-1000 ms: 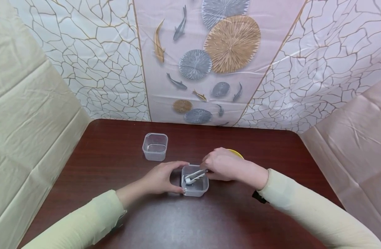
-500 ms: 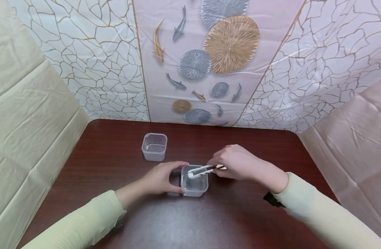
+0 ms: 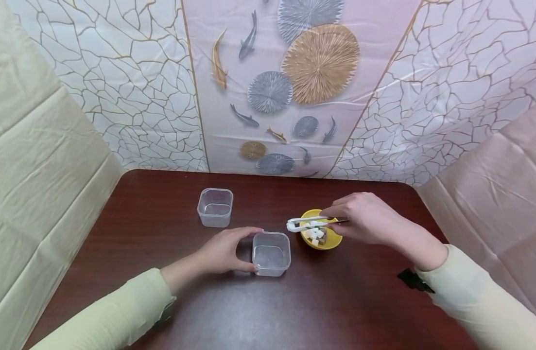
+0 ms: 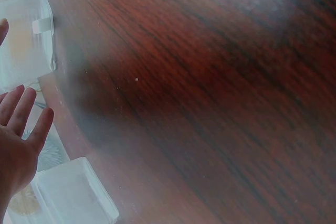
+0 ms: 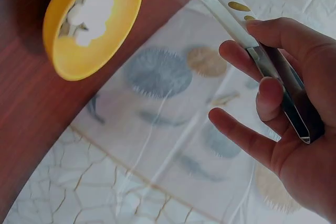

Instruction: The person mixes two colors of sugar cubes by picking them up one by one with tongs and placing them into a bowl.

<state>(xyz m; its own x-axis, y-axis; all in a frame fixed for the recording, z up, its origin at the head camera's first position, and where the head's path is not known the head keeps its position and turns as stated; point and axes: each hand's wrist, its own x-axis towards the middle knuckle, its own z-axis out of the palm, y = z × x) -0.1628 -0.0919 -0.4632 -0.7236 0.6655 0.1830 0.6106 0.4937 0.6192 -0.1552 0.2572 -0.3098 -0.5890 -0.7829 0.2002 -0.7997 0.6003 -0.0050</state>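
My left hand (image 3: pixel 226 250) holds a clear square plastic container (image 3: pixel 272 270), with the thumb at its near left corner and the fingers at the far left one. In the left wrist view a small pale patch shows through the wall of this container (image 4: pixel 21 51). Slim tongs (image 3: pixel 300 226) with white ends and metal handles lie in the grip of my right hand (image 3: pixel 366 216). Their white ends overlap the left rim of a yellow bowl (image 3: pixel 335 240), which contains several white cubes (image 3: pixel 315 234) and some brownish pieces. In the right wrist view the tongs (image 5: pixel 231 19) sit between thumb and fingers.
A second clear plastic container (image 3: pixel 215 216) stands behind and left of the held one. All of it rests on a dark red-brown table (image 3: pixel 268 311). Patterned sheeting (image 3: pixel 268 141) hangs along the table's back edge, with plain cloth at both sides.
My right hand has carried the tongs from inside the container up and right to the yellow bowl, uncovering the bowl. My left hand keeps its hold on the container.
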